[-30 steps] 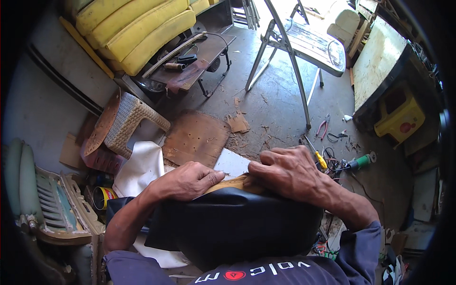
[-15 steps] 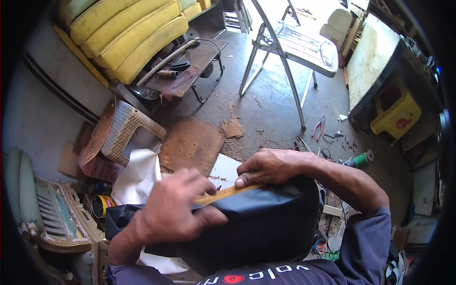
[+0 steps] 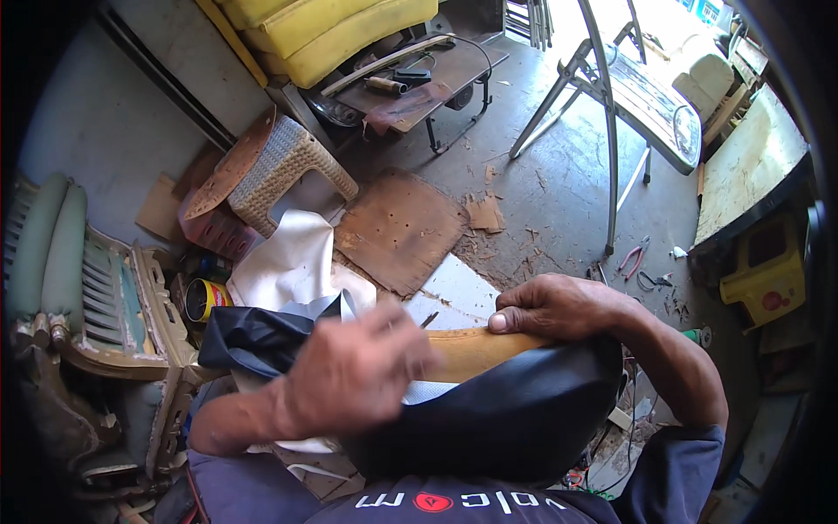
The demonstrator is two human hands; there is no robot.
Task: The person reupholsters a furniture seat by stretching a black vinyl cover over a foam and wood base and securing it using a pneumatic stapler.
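A padded piece wrapped in black vinyl (image 3: 497, 419) lies across my front, with a tan board (image 3: 463, 349) along its far edge and a strip of white backing below the board at the left. My right hand (image 3: 554, 306) grips the board's right part, thumb on top, fingers mostly hidden. My left hand (image 3: 353, 371), smeared by motion, is over the board's left end and the vinyl; whether it holds anything is unclear. Left of it the loose vinyl (image 3: 253, 336) is bunched up beside white sheet material (image 3: 279, 262).
At the left are a dismantled chair (image 3: 122, 332), a can (image 3: 207, 299) and a woven stool (image 3: 271, 175). Ahead lie a wooden panel (image 3: 401, 227), pliers (image 3: 635, 258) and scraps, with yellow cushions (image 3: 340, 35) and a folding chair (image 3: 646, 122) beyond. Right: a yellow plastic piece (image 3: 764, 271).
The vinyl has come away from the board's left part, exposing more tan and white backing. My left hand has kept moving there; my right hand shifted right. The view has also shifted.
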